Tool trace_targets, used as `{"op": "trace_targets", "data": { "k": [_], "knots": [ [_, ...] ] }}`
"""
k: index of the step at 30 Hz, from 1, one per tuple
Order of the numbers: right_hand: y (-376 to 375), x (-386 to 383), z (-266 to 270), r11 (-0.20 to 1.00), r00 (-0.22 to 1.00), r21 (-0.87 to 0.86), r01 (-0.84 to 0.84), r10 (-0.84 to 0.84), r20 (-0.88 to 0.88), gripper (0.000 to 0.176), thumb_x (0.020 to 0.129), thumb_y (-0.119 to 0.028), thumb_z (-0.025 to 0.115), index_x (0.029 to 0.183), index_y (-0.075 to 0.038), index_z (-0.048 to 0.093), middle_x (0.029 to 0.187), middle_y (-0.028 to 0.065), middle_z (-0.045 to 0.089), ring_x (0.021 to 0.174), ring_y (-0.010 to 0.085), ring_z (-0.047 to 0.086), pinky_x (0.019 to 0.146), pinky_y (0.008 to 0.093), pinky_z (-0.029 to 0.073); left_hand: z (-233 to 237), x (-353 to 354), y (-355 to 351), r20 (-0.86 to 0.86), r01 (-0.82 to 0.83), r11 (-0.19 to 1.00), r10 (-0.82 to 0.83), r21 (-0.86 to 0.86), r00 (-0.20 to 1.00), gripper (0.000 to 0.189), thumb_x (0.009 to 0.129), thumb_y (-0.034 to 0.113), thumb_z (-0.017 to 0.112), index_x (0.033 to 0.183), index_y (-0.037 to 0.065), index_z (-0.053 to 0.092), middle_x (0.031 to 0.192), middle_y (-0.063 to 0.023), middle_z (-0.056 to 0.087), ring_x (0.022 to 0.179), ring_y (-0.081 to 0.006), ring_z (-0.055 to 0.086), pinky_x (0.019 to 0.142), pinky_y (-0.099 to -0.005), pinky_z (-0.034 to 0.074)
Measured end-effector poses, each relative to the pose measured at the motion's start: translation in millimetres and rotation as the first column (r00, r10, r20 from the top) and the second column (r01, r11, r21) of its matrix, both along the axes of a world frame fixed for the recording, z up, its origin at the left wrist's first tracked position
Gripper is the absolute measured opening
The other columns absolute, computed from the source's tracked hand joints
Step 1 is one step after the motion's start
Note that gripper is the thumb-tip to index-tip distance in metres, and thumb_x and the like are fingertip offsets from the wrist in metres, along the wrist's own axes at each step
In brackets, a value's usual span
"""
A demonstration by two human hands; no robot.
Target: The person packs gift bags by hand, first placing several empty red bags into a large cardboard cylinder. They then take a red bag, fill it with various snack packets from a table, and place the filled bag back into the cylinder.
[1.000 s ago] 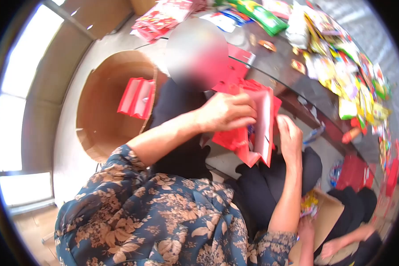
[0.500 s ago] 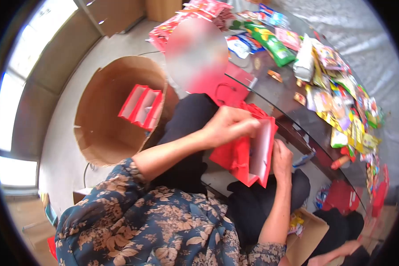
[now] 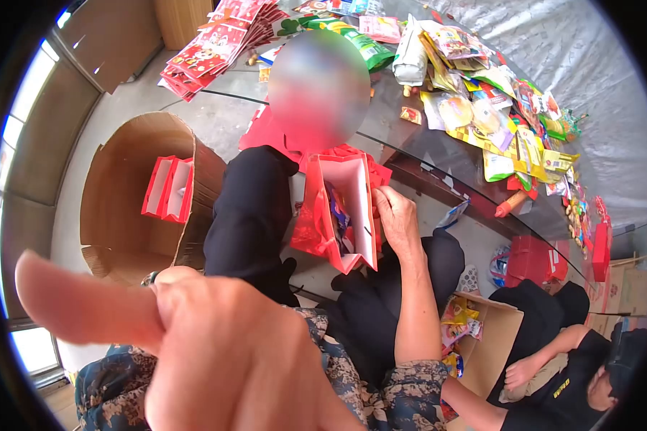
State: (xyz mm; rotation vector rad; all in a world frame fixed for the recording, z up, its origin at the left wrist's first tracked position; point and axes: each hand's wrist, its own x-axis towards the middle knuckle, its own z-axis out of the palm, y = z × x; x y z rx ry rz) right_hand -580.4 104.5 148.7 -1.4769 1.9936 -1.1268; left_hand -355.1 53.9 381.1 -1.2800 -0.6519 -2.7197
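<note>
My left hand (image 3: 223, 345) is large and close to the camera at the lower left, one finger stretched out to the left and nothing seen in it; its other fingers are mostly hidden. Over my lap, my right hand (image 3: 399, 219) grips the right edge of an open red paper bag (image 3: 320, 215). White lining and a purple packet (image 3: 339, 215) show inside this bag. Red crinkled material (image 3: 305, 233) lies against its left side.
A cardboard box (image 3: 122, 208) at the left holds red bags (image 3: 167, 188). Snack packets (image 3: 474, 115) cover the glass table (image 3: 438, 154). Flat red bags (image 3: 216, 47) lie at the top left. Near another person (image 3: 553, 359), a smaller carton (image 3: 492, 334) holds packets.
My left hand has left the red bag and come up close to the camera. My right hand remains on the bag's edge. The view has shifted, showing more of the other person.
</note>
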Motion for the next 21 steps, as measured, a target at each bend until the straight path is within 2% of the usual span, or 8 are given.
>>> {"op": "trace_targets", "data": {
  "k": [3, 4, 6, 9, 10, 13, 17, 21],
  "knots": [
    [3.5, -4.5, -2.9, 1.0, 0.999, 0.011, -0.002, 0.003, -0.034, 0.03, 0.103, -0.028, 0.057, 0.104, 0.0, 0.068, 0.082, 0.0187, 0.069, 0.075, 0.0285, 0.071, 0.068, 0.0386, 0.052, -3.9, -0.3, 21.1, -0.01, -0.045, 0.995, 0.046, 0.086, 0.999, 0.051, 0.102, 0.002, 0.052, 0.055, 0.003, 0.033, 0.054, -0.0067, 0.031, 0.044, -0.0208, 0.041, 0.09, -0.0565, 0.048],
    [5.4, -5.5, -2.5, 1.0, 0.999, 0.003, -0.001, 0.001, -0.035, 0.03, 0.103, -0.028, 0.058, 0.104, 0.0, 0.068, 0.082, 0.0186, 0.069, 0.074, 0.0286, 0.07, 0.068, 0.0385, 0.052, -1.0, 6.1, 27.3, 0.068, -0.058, 0.99, 0.05, 0.129, 0.996, 0.05, 0.101, 0.001, 0.052, 0.055, 0.003, 0.034, 0.054, -0.0069, 0.032, 0.044, -0.021, 0.041, 0.09, -0.056, 0.048],
    [7.1, -5.3, -1.1, 1.0, 0.999, -0.015, 0.006, -0.007, -0.041, 0.031, 0.103, -0.029, 0.058, 0.104, 0.001, 0.068, 0.081, 0.0184, 0.069, 0.073, 0.0287, 0.069, 0.068, 0.0383, 0.051, -0.3, 7.9, 28.5, 0.117, -0.038, 0.988, 0.02, 0.152, 0.993, 0.048, 0.1, 0.0, 0.052, 0.055, 0.002, 0.035, 0.054, -0.0072, 0.033, 0.045, -0.0214, 0.043, 0.089, -0.0551, 0.048],
    [10.2, -4.9, 1.5, 1.0, 0.999, -0.026, 0.015, -0.017, -0.051, 0.032, 0.102, -0.03, 0.058, 0.103, 0.001, 0.068, 0.08, 0.0183, 0.068, 0.071, 0.0291, 0.067, 0.069, 0.038, 0.051, -2.3, 3.4, 28.1, 0.106, -0.007, 0.989, -0.009, 0.15, 0.994, 0.046, 0.1, -0.002, 0.051, 0.056, 0.002, 0.037, 0.055, -0.0075, 0.035, 0.046, -0.0218, 0.047, 0.088, -0.054, 0.048],
    [10.9, -4.7, 3.9, 1.0, 1.0, 0.015, 0.026, -0.026, 0.013, 0.031, 0.101, -0.033, 0.059, 0.101, -0.003, 0.068, 0.089, 0.0223, 0.068, 0.084, 0.0431, 0.066, 0.071, 0.0463, 0.05, 0.5, 8.1, 33.1, 0.153, -0.053, 0.983, 0.026, 0.175, 0.988, 0.046, 0.1, -0.002, 0.05, 0.056, 0.002, 0.038, 0.055, -0.0075, 0.036, 0.047, -0.0219, 0.048, 0.088, -0.0538, 0.048],
    [10.6, -4.5, 5.1, 1.0, 1.0, 0.021, 0.019, -0.019, 0.024, 0.032, 0.101, -0.034, 0.059, 0.102, -0.003, 0.068, 0.09, 0.0227, 0.068, 0.085, 0.0434, 0.066, 0.072, 0.0463, 0.05, 12.5, 19.6, 38.2, 0.307, -0.082, 0.973, 0.011, 0.217, 0.952, 0.046, 0.1, 0.0, 0.05, 0.055, 0.002, 0.041, 0.054, -0.0079, 0.039, 0.045, -0.0212, 0.046, 0.088, -0.0541, 0.048],
    [11.0, -5.3, 3.8, 1.0, 1.0, -0.011, 0.018, -0.018, 0.0, 0.032, 0.101, -0.034, 0.059, 0.101, -0.003, 0.069, 0.091, 0.0228, 0.069, 0.085, 0.0435, 0.066, 0.072, 0.0465, 0.051, 8.8, 8.5, 35.8, 0.182, -0.033, 0.987, 0.005, 0.155, 0.983, 0.047, 0.101, 0.002, 0.051, 0.055, 0.002, 0.042, 0.053, -0.0085, 0.04, 0.045, -0.0209, 0.045, 0.085, -0.0546, 0.049],
    [11.1, -4.4, 2.9, 1.0, 1.0, -0.022, 0.012, -0.012, -0.008, 0.032, 0.101, -0.033, 0.059, 0.1, -0.003, 0.068, 0.09, 0.0227, 0.069, 0.084, 0.0437, 0.066, 0.071, 0.0465, 0.051, 4.3, 8.0, 42.1, 0.111, -0.112, 0.982, 0.095, 0.155, 0.989, 0.045, 0.099, 0.001, 0.054, 0.056, 0.001, 0.043, 0.052, -0.0086, 0.04, 0.044, -0.0207, 0.045, 0.084, -0.0545, 0.049]
  ]
}}
